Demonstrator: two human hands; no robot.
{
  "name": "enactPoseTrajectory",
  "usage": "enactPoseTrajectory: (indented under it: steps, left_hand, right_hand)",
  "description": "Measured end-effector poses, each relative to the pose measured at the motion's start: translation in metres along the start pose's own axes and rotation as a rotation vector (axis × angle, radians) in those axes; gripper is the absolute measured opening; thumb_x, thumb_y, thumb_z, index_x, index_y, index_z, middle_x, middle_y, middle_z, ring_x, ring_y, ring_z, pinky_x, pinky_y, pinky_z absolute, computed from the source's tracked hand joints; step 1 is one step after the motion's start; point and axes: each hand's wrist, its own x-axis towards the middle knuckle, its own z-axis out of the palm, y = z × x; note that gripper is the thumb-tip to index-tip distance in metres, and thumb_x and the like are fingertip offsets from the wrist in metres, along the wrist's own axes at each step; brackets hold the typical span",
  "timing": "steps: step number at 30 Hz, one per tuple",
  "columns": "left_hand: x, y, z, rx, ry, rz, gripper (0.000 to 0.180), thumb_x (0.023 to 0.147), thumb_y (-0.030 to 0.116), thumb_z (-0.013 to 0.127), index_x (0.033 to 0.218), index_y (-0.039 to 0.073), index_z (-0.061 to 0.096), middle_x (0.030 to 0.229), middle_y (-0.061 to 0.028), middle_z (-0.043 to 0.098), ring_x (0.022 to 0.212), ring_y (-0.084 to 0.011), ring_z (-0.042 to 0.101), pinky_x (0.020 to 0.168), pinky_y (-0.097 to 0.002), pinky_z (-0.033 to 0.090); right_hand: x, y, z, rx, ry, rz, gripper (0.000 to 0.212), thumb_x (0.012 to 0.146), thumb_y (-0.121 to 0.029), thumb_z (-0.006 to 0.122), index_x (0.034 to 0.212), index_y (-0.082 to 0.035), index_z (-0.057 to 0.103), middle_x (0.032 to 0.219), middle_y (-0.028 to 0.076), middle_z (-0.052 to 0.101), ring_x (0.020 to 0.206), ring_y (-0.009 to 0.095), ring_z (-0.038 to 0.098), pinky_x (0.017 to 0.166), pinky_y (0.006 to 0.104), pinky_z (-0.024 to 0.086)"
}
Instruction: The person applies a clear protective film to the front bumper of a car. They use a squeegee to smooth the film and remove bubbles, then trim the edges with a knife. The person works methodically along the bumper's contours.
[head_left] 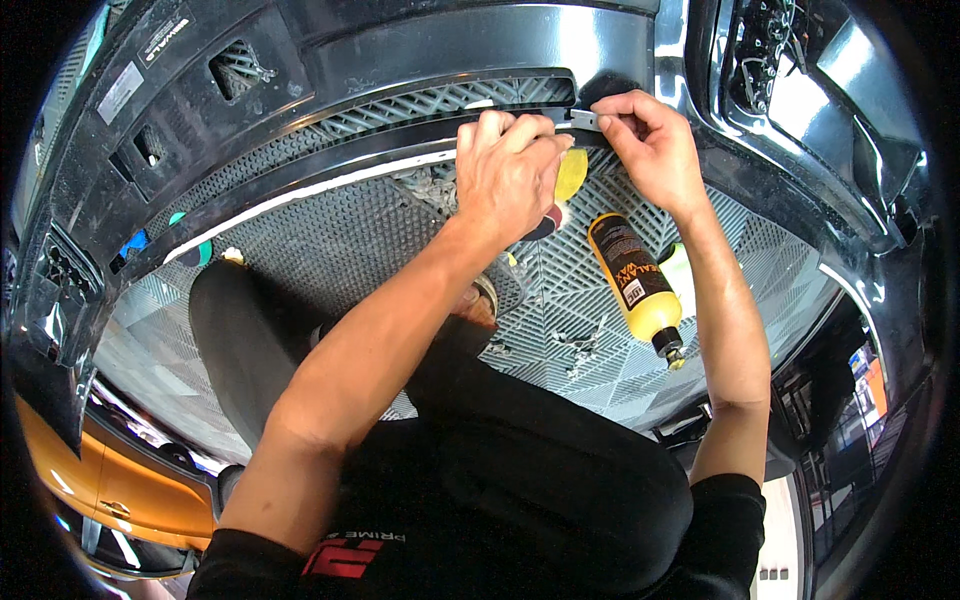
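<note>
A large black car bumper [430, 45] curves across the far side, with a slim black lip [330, 160] along its near edge. My left hand [505, 175] is closed over this lip near the middle, fingers curled across its top. My right hand [655, 150] is just to the right, thumb and forefinger pinching a small flat grey piece [585, 120]. That piece lies against the lip; its exact kind I cannot make out. Below my hands are a yellow pad [571, 176] and a yellow bottle [632, 275] with a black label, lying on its side.
Grey grid floor tiles [560, 300] lie under the bumper, with scraps of debris [580, 345] on them. My dark-trousered knee [235, 310] is at left. Blue tape [133, 243] sticks to the bumper's left end. An orange car [130, 480] stands at lower left.
</note>
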Motion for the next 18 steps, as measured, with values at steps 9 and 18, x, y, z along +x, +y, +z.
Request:
enactPoseTrajectory:
  steps: [9, 18]
  left_hand:
    - [0.0026, 0.006, -0.0012, 0.059, -0.028, -0.009, 0.025, 0.087, 0.022, 0.082, 0.112, 0.02, 0.086, 0.111, 0.0069, 0.068, 0.104, -0.0248, 0.055, 0.088, -0.0437, 0.042]
    - [0.003, -0.001, 0.0057, 0.048, -0.008, 0.062, 0.019, 0.086, 0.019, 0.08, 0.104, 0.02, 0.085, 0.113, 0.0103, 0.071, 0.101, -0.0223, 0.058, 0.087, -0.0418, 0.042]
  right_hand:
    - [0.0017, 0.0037, -0.0008, 0.214, 0.05, 0.058, 0.016, 0.101, -0.008, 0.075, 0.116, -0.002, 0.078, 0.098, 0.001, 0.078, 0.087, 0.006, 0.068, 0.079, 0.0252, 0.057]
    - [0.0047, 0.0047, -0.0061, 0.255, 0.054, 0.093, 0.016, 0.103, -0.007, 0.074, 0.116, 0.0, 0.078, 0.096, 0.0, 0.077, 0.085, 0.004, 0.067, 0.077, 0.0224, 0.055]
